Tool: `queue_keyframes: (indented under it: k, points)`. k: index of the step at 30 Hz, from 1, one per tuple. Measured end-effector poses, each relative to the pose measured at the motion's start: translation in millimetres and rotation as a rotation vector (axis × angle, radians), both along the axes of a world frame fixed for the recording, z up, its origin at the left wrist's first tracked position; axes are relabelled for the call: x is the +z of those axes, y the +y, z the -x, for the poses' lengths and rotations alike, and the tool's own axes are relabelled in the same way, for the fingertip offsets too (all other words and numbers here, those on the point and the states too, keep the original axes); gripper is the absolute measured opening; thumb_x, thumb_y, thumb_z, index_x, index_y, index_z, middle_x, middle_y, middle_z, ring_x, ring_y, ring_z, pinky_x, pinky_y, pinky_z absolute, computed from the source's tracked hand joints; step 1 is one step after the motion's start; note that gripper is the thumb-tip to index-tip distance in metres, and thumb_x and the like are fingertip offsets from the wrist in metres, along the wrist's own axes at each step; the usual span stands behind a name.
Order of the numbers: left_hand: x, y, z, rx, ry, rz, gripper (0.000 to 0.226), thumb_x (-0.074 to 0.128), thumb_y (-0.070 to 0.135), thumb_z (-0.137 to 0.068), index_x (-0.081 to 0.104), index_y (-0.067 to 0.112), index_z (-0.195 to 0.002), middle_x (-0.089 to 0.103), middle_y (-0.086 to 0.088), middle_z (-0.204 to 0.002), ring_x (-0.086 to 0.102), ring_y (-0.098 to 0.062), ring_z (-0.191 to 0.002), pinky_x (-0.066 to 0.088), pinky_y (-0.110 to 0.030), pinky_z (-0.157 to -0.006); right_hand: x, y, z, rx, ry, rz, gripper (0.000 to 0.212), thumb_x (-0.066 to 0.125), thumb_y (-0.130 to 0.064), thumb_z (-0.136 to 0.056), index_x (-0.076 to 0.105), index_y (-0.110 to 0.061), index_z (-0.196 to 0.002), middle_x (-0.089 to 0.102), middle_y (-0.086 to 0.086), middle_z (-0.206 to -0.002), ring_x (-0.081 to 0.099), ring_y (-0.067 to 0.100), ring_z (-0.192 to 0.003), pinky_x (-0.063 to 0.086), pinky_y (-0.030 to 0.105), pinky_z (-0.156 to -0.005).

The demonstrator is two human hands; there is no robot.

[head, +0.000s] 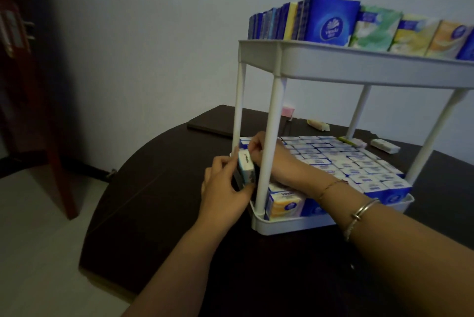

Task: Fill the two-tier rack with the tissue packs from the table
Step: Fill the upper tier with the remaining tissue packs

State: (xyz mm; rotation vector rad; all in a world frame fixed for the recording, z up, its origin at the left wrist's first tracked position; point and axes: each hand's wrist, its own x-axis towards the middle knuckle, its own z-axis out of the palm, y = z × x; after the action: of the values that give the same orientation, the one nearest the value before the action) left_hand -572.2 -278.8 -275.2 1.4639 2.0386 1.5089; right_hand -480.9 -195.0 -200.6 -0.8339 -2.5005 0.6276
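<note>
- on the white plastic two-tier rack [359,65], both tiers look nearly full.
- left hand [225,188] pinches a white-blue tissue pack [67,169] at the rack's left edge; right hand [266,152], fingers curled, steadies neighbouring packs.
- behind the rack, stray packs [384,145] remain.

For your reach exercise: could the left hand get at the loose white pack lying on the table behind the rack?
Probably not as things stand: the left hand grips a pack, and the rack stands between it and the white pack.
</note>
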Motion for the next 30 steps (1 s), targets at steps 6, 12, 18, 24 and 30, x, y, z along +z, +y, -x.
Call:
queue_keyframes:
  k: [6,12,18,24,30]
  points:
    - [0.0,0.4,0.8,-0.016,0.082,0.112,0.069,0.060,0.033,-0.087,0.024,0.042,-0.146,0.033,0.010,-0.111,0.034,-0.011,-0.106,0.037,-0.034,-0.099,-11.0,9.2,-1.9,0.014,0.010,-0.092,0.014,0.057,-0.038,-0.082,0.049,-0.029,-0.089,0.055,0.006,-0.098,0.053,0.029,-0.099,0.045,0.052,-0.090]
    - [2.4,1.3,1.2,0.027,-0.221,-0.090,0.047,0.056,0.014,-0.090,0.049,0.033,-0.132,0.044,0.009,-0.108,0.045,-0.012,-0.105,0.042,-0.026,-0.089,-12.7,12.9,1.1,-0.036,0.009,-0.142,0.019,0.065,-0.029,-0.084,0.051,-0.022,-0.095,0.053,0.004,-0.094,0.055,0.028,-0.098,0.047,0.044,-0.086]
    - [17.7,-12.7,-4.1,0.167,-0.153,-0.202,0.024,0.053,0.004,-0.090,0.062,0.022,-0.103,0.052,0.003,-0.106,0.052,-0.002,-0.081,0.040,-0.003,-0.064,0.2,0.8,-20.6,-0.076,0.308,0.009,0.007,0.061,-0.016,-0.086,0.055,-0.014,-0.090,0.059,0.004,-0.084,0.056,0.017,-0.079,0.046,0.031,-0.071]
    - [52.2,-62.0,-45.1,0.133,0.006,-0.385,0.019,0.055,0.003,-0.086,0.053,0.023,-0.087,0.050,0.008,-0.088,0.051,0.000,-0.074,0.044,-0.011,-0.062,16.9,-14.5,-96.8,-0.184,0.398,-0.002,0.004,0.055,-0.007,-0.088,0.057,-0.007,-0.091,0.061,0.013,-0.087,0.054,0.016,-0.078,0.044,0.020,-0.069]
    - [60.3,-73.2,-128.2,-0.122,0.220,-0.443,0.018,0.053,0.001,-0.086,0.054,0.019,-0.083,0.052,0.011,-0.087,0.054,-0.007,-0.088,0.048,-0.022,-0.077,20.0,-31.7,-202.8,-0.319,0.405,0.005,0.003,0.054,-0.004,-0.088,0.057,-0.004,-0.087,0.061,0.021,-0.086,0.052,0.014,-0.072,0.043,0.021,-0.066]
